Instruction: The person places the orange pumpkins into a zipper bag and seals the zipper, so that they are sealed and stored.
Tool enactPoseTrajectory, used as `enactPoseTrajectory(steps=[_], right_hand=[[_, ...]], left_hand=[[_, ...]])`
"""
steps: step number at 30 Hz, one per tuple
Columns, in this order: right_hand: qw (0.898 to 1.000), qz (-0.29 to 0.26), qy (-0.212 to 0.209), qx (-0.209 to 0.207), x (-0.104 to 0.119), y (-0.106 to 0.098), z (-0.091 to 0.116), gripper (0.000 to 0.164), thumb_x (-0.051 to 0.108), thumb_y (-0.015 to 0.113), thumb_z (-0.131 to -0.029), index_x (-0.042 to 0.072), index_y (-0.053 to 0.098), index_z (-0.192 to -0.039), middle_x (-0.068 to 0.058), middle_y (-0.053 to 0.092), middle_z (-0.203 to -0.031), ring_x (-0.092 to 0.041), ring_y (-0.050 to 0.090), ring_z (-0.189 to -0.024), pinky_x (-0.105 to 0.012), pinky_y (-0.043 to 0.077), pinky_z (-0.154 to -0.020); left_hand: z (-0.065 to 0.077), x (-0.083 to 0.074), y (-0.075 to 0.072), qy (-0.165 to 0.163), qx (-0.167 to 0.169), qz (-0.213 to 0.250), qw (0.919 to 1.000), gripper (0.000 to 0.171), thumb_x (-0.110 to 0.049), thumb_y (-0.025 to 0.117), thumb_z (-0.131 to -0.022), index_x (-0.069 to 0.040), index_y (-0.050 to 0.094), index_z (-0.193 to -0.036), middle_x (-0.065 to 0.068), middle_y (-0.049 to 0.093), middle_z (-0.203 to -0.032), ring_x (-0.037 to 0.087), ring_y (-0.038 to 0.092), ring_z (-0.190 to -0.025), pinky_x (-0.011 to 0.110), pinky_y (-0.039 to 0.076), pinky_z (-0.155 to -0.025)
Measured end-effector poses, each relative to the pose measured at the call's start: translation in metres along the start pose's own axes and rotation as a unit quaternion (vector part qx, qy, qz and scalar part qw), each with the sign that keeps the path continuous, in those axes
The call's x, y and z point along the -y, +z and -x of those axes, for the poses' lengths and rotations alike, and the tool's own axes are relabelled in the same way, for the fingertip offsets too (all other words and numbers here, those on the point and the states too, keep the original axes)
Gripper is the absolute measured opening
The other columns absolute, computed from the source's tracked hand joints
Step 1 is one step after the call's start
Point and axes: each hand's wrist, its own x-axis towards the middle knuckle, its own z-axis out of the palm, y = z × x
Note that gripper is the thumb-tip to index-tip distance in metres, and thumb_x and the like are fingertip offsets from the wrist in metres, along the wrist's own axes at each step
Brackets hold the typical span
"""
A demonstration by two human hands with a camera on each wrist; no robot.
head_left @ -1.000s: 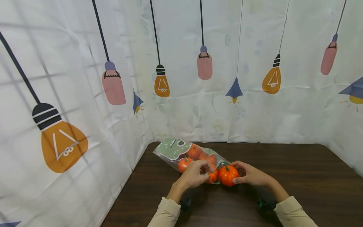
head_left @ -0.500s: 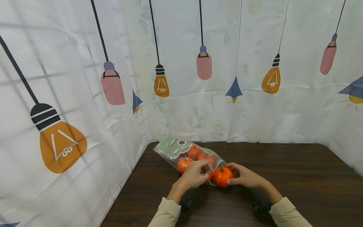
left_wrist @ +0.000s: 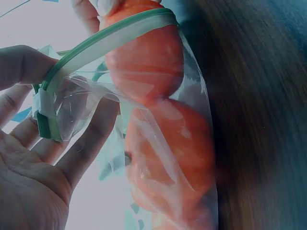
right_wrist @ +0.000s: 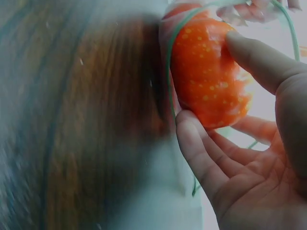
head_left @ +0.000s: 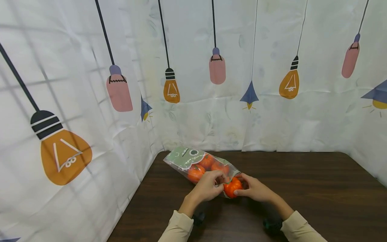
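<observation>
A clear zip bag (head_left: 183, 160) with a green frog-like print lies at a slant on the table, several orange toy pumpkins inside it. My left hand (head_left: 208, 185) pinches the bag's mouth beside the white zip slider (left_wrist: 44, 104), keeping the green-edged opening apart. In my right hand (head_left: 255, 190) is another orange pumpkin (head_left: 232, 187), gripped between thumb and fingers. The right wrist view has this pumpkin (right_wrist: 208, 72) partly within the green rim (right_wrist: 169, 81) of the mouth. Seen from the left wrist, a bagged pumpkin (left_wrist: 170, 153) sits right behind it.
The dark wooden table (head_left: 302, 178) extends to the right and in front of the bag. White curtains (head_left: 193, 117) printed with hanging lamps stand along its back and left side.
My right hand has moved left with the pumpkin, bringing it into the bag's mouth. The left hand has stayed nearly in place, still holding the bag's edge.
</observation>
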Motion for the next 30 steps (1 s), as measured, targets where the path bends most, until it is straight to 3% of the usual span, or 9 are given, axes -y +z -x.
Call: enactPoseTrajectory(steps=[5,14,20,30], right_hand=[[1.0,0.009,0.008,-0.013,0.003,0.006,-0.002,0.058,0.035,0.071,-0.096,0.003,0.049,-0.139,-0.011,0.069,-0.115,-0.017,0.067,-0.094,-0.027,0.054,-0.073],[1.0,-0.008,0.015,-0.024,0.005,0.008,-0.002,0.057,0.031,0.075,-0.093,0.001,0.05,-0.135,-0.021,0.061,-0.13,-0.019,0.068,-0.091,-0.027,0.055,-0.071],[0.999,0.004,0.015,-0.032,0.004,0.006,-0.002,0.053,0.03,0.075,-0.093,0.002,0.055,-0.134,-0.014,0.064,-0.117,-0.019,0.066,-0.085,-0.028,0.053,-0.066],[0.996,0.025,0.028,-0.086,0.008,0.012,-0.003,0.05,0.031,0.082,-0.086,0.003,0.058,-0.12,-0.007,0.066,-0.098,-0.014,0.063,-0.081,-0.024,0.053,-0.069]], left_hand=[[-0.001,-0.001,0.001,0.001,0.003,0.008,1.0,0.015,0.0,0.066,-0.086,-0.013,0.068,-0.093,-0.006,0.064,-0.081,0.001,0.053,-0.073,0.017,0.049,-0.07],[0.001,0.0,0.0,-0.01,0.009,0.015,0.9998,0.016,0.0,0.064,-0.087,-0.013,0.068,-0.094,-0.006,0.065,-0.085,0.001,0.053,-0.075,0.018,0.049,-0.071],[0.001,0.0,-0.001,-0.007,0.005,0.009,0.9999,0.016,0.001,0.065,-0.086,-0.014,0.068,-0.093,-0.005,0.064,-0.084,0.002,0.053,-0.075,0.018,0.049,-0.07],[0.0,-0.002,-0.001,-0.007,0.004,0.003,1.0,0.019,0.0,0.065,-0.084,-0.016,0.067,-0.093,-0.007,0.065,-0.084,0.0,0.054,-0.074,0.017,0.049,-0.07]])
